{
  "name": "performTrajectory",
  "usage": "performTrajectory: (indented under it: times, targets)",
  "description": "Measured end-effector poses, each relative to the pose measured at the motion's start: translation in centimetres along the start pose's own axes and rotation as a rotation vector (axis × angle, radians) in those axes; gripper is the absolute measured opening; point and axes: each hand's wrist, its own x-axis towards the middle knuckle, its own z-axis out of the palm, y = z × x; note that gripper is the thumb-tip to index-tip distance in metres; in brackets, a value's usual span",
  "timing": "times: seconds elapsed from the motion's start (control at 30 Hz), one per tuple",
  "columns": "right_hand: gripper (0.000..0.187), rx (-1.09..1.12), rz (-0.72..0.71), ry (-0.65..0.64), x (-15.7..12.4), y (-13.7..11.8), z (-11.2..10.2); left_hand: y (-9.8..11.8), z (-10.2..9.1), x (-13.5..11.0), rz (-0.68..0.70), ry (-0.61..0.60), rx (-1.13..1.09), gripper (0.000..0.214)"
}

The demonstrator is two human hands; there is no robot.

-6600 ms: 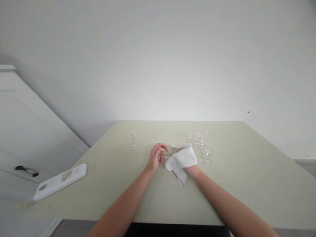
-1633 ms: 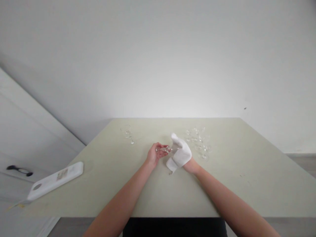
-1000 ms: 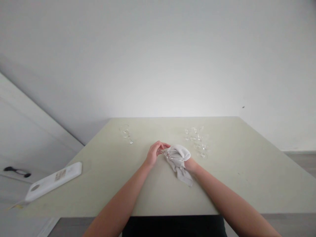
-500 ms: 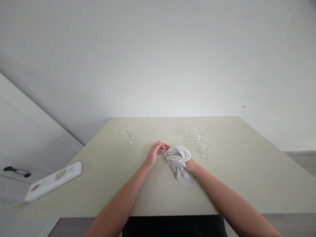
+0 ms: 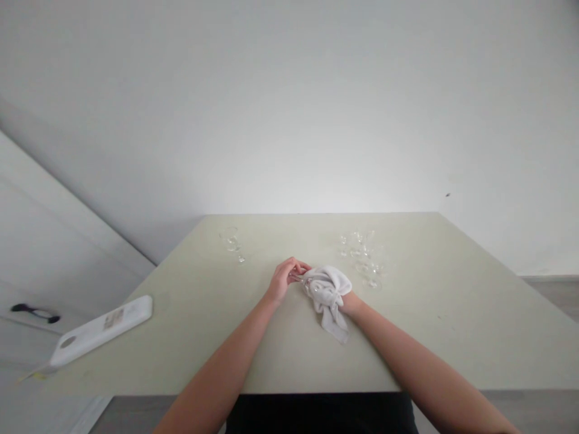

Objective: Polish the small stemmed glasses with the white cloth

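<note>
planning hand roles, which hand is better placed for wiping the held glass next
Probably the right hand: its white cloth lies against the stemmed glass, while the left hand, without cloth, grips the stem.

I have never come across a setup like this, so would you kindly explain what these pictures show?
There is no machine here: these are a person's own bare hands. The only viewpoint is a camera worn on the head, looking forward and down.

The left hand holds a clear stemmed glass near its stem. The right hand, mostly hidden, holds a white cloth against the bowl.

On the pale table, another glass is to the left, and a cluster of glasses is to the right, too see-through to count. A white oblong object lies at the left edge.
</note>
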Motion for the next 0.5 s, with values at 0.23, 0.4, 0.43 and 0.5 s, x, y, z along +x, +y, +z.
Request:
performTrajectory:
  times: [0.23,0.4,0.43,0.5]
  targets:
    - [0.05,0.076,0.057,-0.066,0.0,-1.1,0.5,-0.4,-0.3,0.6,-0.054,0.019,-0.045,0.042]
    - [0.051,0.088,0.037,-0.105,0.0,-0.9,0.3,-0.2,-0.1,0.4,-0.037,0.011,0.002,0.041]
    - [0.052,0.075,0.043,-0.092,0.0,-1.0,0.3,-0.2,-0.1,0.3,-0.039,0.011,0.008,0.041]
    - [0.053,0.037,0.057,-0.066,0.0,-1.2,0.2,-0.2,-0.1,0.4,-0.048,0.016,0.012,0.041]
